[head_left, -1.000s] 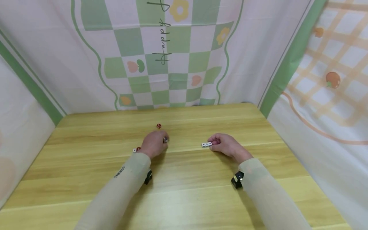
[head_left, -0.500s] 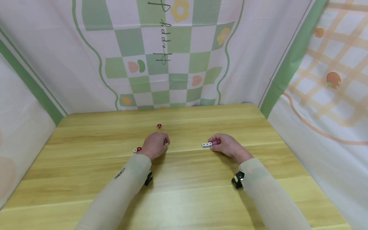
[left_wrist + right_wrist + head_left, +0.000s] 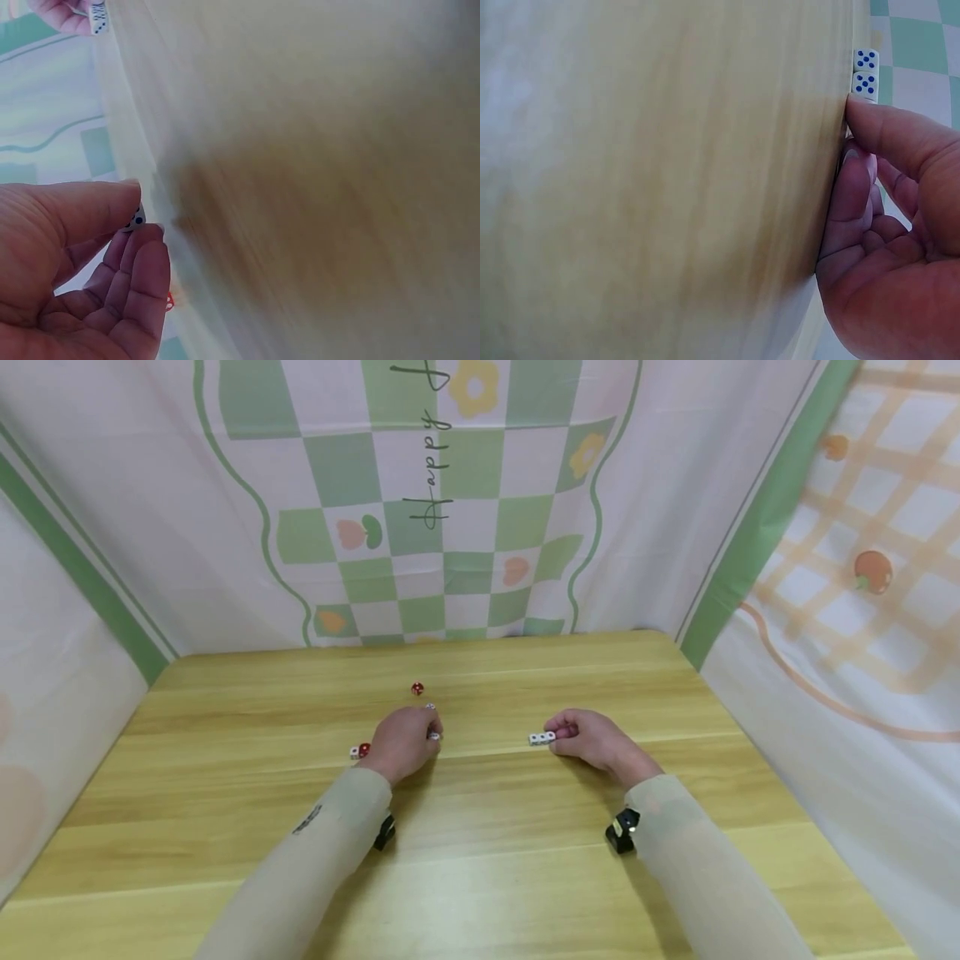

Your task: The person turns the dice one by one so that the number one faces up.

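Pinching dice two-handed over a wooden surface (image 3: pixel 495 877)

Going by the white dice row (image 3: pixel 542 738): far left of it, got an outer white die (image 3: pixel 355 752) just beside a front red die (image 3: pixel 364 749). Left but closer, pinching a dotted die (image 3: pixel 136 219) in the left hand (image 3: pixel 403 739). Left and farther back, spotting a rear red die (image 3: pixel 417 688) and a rear white die (image 3: pixel 430 706), kinda close together. Right of it, pinching the row's end with the right hand (image 3: pixel 590 740).

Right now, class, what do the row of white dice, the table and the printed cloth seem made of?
Row of white dice: probably smooth plastic; rounded corners, crisp dots. Table: wood or laminate, slightly glossy; grain and sheen show. Printed cloth: probably matt fabric; creases show.
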`<state>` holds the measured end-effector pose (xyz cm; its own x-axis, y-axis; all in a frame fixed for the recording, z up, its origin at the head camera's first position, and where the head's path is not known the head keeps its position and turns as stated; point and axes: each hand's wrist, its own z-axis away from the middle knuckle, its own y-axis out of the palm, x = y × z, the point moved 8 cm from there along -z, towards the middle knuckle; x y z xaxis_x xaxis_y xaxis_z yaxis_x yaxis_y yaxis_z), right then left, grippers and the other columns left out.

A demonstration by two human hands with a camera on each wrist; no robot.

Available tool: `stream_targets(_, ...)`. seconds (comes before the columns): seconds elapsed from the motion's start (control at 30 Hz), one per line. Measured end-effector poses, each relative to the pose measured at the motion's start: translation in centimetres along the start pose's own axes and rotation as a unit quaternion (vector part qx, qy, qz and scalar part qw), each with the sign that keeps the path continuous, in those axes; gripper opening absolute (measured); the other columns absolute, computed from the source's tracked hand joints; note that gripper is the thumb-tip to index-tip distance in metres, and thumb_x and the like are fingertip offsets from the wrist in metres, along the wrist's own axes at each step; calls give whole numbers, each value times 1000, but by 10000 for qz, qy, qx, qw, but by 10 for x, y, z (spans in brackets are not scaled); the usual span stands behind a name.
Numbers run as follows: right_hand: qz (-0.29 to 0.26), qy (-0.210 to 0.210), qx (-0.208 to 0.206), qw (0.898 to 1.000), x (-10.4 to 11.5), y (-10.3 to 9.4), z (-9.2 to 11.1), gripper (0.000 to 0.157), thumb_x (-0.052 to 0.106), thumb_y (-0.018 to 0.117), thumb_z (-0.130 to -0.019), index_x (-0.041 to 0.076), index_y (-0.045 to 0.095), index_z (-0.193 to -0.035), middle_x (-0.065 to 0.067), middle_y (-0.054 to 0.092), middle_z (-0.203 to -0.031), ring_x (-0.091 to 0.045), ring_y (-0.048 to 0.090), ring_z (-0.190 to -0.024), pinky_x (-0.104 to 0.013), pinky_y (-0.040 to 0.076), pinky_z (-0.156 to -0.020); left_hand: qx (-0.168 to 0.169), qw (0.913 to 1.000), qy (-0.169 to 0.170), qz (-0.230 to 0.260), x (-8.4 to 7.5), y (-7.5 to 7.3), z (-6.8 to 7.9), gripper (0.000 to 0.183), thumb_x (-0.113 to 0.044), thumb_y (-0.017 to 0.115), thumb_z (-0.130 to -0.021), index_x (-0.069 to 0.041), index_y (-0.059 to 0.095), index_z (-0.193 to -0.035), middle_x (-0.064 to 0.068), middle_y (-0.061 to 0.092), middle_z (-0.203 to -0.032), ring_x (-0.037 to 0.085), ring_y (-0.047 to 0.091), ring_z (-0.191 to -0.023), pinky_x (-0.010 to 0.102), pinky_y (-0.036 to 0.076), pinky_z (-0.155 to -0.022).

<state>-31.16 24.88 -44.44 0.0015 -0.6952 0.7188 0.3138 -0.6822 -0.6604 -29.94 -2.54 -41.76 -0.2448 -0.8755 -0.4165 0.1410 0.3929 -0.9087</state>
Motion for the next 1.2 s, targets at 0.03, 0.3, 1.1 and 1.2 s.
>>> stream_targets(0.03,7,-5,-1,10000,0,0,0,24,8,73,-96,4,69,-120,-10,67,-109,-21,58,-97,-33,46,-87,-27,10000,11,28,0,-1,1,7,-14,76,-95,-12,74,-101,1,73,-98,19,64,-88,38,55,-84)
stream_targets(0.3,0,-29,-7,10000,2,-1,0,24,6,73,-96,2,69,-119,-10,67,-108,-21,58,-97,-32,47,-87,-286,9985,112,458,3,-8,10,8,-11,76,-94,-9,74,-101,4,74,-103,19,65,-92,38,55,-86)
stream_targets(1.1,8,-73,71,9999,2,0,-1,25,8,72,-96,2,69,-120,-11,68,-109,-21,59,-97,-33,47,-89,-385,9830,-89,1794,17,-5,32,17,-14,80,-90,-12,75,-106,-2,74,-101,15,68,-94,36,57,-85)
stream_targets(1.2,3,-80,57,10000,1,1,-1,24,8,73,-96,2,69,-119,-11,68,-109,-21,59,-97,-32,47,-88,-359,9786,-218,2015,20,-4,34,20,-14,80,-90,-12,75,-109,-2,74,-102,16,69,-95,35,58,-84)
